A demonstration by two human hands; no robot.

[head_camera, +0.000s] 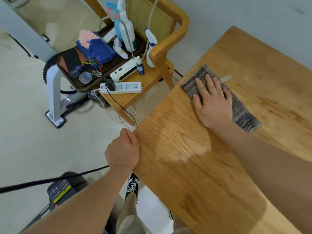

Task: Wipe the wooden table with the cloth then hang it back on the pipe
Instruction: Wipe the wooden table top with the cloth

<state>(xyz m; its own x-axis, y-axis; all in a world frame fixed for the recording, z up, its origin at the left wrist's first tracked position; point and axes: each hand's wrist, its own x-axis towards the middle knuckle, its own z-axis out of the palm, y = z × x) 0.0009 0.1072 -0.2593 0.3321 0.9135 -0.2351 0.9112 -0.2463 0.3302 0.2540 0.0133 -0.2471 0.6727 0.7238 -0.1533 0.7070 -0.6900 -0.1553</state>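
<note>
**A:** What is nearest to the person?

**B:** A dark shoe (pixel 132 184) with white laces. It stands on the pale floor, close to the left edge of the table (pixel 194 183). At nine o'clock from the shoe, a thick black cable (pixel 50 179) runs across the floor.

**A:** And the hands?

**B:** The left hand (pixel 124 149) is at about eleven o'clock from the person. Its fingers are curled round the table edge and go under it, and the back of the hand faces up.

**A:** Where is the cloth?

**B:** A little farther, at one o'clock. The cloth (pixel 241 114) is grey with darker stripes and lies flat on the tabletop, near the left edge. The right hand (pixel 211 102) presses on it with the palm. The fingers are straight and a little spread, and they point to eleven o'clock. One end of the cloth shows past the fingertips and the other shows at four o'clock from the wrist. A small pale strip (pixel 225 78) sticks out from its far side.

**A:** What is beyond the table?

**B:** At twelve o'clock a wooden chair (pixel 168 43) with a woven back stands just beside the table corner. On its seat lie a white power strip (pixel 120 87), a small blue bottle (pixel 140 66) and a white spray bottle (pixel 150 48). A dark tray (pixel 81 85) full of small things hangs over the seat at ten o'clock. I cannot tell what most of them are.
</note>
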